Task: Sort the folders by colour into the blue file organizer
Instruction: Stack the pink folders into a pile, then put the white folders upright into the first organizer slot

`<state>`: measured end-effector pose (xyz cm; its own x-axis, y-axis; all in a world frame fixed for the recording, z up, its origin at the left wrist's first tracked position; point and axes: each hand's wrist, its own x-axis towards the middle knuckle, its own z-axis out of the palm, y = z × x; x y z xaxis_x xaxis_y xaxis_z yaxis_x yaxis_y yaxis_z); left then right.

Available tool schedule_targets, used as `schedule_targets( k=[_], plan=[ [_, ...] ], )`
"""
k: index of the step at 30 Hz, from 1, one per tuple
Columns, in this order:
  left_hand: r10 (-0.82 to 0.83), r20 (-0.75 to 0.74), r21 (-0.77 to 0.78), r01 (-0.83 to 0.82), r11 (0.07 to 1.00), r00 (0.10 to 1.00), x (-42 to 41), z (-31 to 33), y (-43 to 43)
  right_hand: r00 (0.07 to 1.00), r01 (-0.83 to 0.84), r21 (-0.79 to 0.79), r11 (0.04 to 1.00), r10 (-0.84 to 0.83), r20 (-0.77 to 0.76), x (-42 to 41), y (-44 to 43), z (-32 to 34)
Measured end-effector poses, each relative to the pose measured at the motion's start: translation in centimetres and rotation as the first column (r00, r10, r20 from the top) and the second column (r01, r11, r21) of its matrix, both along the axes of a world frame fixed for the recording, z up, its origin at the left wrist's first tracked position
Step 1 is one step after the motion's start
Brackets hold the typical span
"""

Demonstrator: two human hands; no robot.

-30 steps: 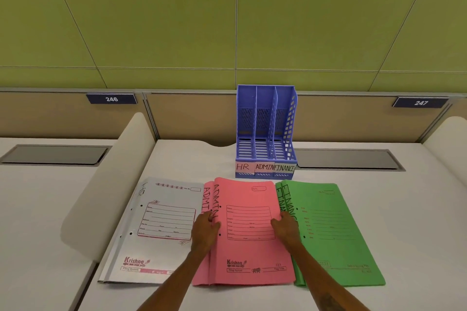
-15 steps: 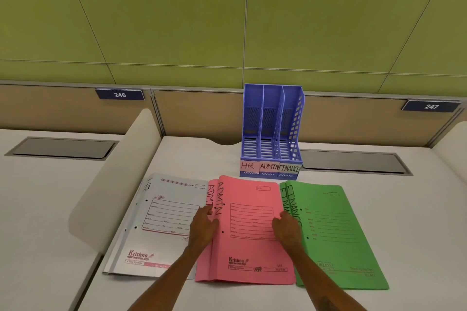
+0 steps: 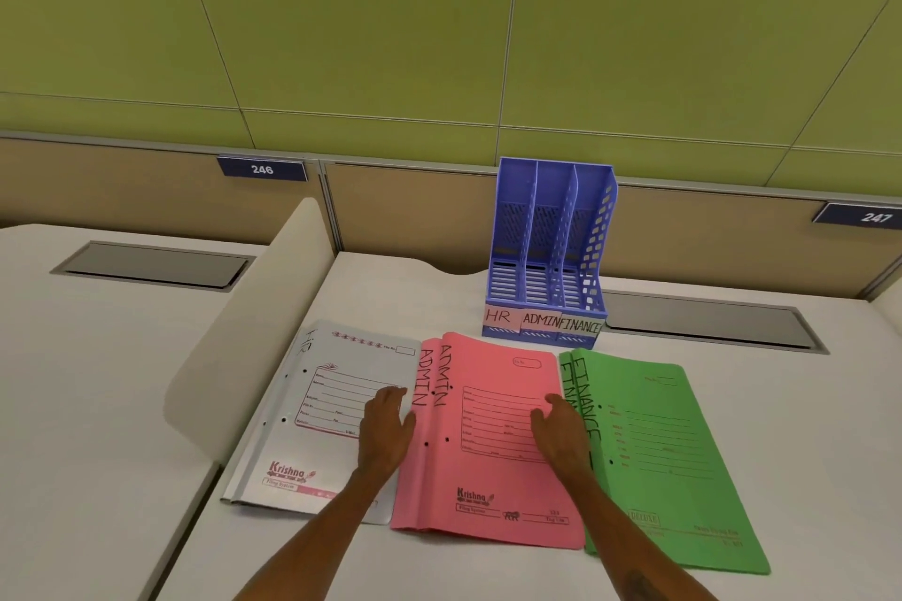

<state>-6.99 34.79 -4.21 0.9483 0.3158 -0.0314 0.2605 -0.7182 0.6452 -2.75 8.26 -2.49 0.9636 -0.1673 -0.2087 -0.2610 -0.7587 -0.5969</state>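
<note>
The blue file organizer [image 3: 551, 254] stands upright at the back of the desk, its three slots labelled HR, ADMIN and FINANCE, all holding nothing. In front of it lie three piles side by side: white folders [image 3: 317, 405] marked HR on the left, pink folders [image 3: 493, 444] marked ADMIN in the middle, green folders [image 3: 668, 464] marked FINANCE on the right. My left hand [image 3: 388, 429] rests flat at the pink pile's left edge, over the white folder. My right hand [image 3: 561, 434] lies flat on the pink pile's right edge. Neither hand has lifted a folder.
A cream rounded divider [image 3: 249, 356] rises to the left of the desk. Grey cable flaps [image 3: 707, 320] are set into the desk behind the folders and on the neighbouring desk [image 3: 151, 264]. A tan partition with plates 246 and 247 backs the desk.
The head camera has shifted, so everything sits further right in view. Both hands stay at the edges of the pink pile; the left has slid slightly left onto the white folder.
</note>
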Motion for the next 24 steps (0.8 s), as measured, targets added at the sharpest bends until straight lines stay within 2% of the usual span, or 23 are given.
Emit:
schedule_targets(
  k=[5, 13, 17, 20, 24],
  plan=[
    [-0.002, 0.016, 0.108, 0.000, 0.994, 1.000, -0.5, -0.7, 1.8, 0.995, -0.101, 0.007, 0.995, 0.101, -0.023, 0.6, 2.5, 0.4],
    [0.046, -0.034, 0.149, -0.040, 0.988, 0.998, -1.8, -0.5, 6.4, 0.963, -0.264, 0.061, 0.963, 0.266, -0.034, 0.6, 8.8, 2.2],
    [0.124, -0.052, 0.192, -0.112, 0.975, 0.991, -2.5, -0.1, 9.0, 0.920, -0.392, 0.061, 0.918, 0.391, 0.024, 0.2, 12.5, 2.4],
    [0.197, -0.082, 0.228, -0.174, 0.958, 0.977, -3.2, 0.3, 10.5, 0.884, -0.467, 0.138, 0.874, 0.458, 0.088, -0.6, 15.1, 2.6],
    [0.255, -0.163, 0.231, -0.214, 0.949, 0.953, -4.0, 0.5, 12.3, 0.853, -0.520, 0.213, 0.827, 0.518, 0.067, -1.7, 18.0, 2.6]
  ],
)
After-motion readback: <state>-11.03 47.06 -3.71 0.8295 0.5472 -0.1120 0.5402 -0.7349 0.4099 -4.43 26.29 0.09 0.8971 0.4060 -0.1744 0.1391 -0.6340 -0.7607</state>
